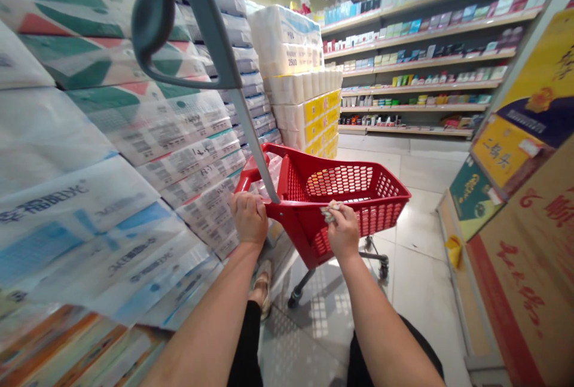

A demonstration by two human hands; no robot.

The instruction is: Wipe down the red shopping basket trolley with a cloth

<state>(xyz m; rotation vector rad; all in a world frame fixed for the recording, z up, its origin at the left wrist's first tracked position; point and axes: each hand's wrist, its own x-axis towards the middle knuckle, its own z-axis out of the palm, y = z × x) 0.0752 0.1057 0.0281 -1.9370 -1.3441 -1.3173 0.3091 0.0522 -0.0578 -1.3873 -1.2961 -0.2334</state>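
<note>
A red plastic shopping cart (298, 228) with a perforated basket stands in front of me, turned sideways on its wheeled legs. My left hand (249, 217) is closed around the red frame at the cart's left end, close to its handle (246, 179). On the near rim of the basket, my right hand (344, 231) pinches a crumpled, light patterned cloth (330, 212) against the plastic. A silver pole (253, 136) rises from the cart beside my left hand, topped by a grey looped handle (219, 46). No goods are visible inside the basket.
Stacked paper packs (179, 136) form a wall on the left, with bulk tissue rolls (296, 85) behind the cart. Shelves of small boxed goods (417, 82) line the back. Printed cartons (529, 243) stand on a low platform to the right. Pale floor tiles (417, 279) lie between.
</note>
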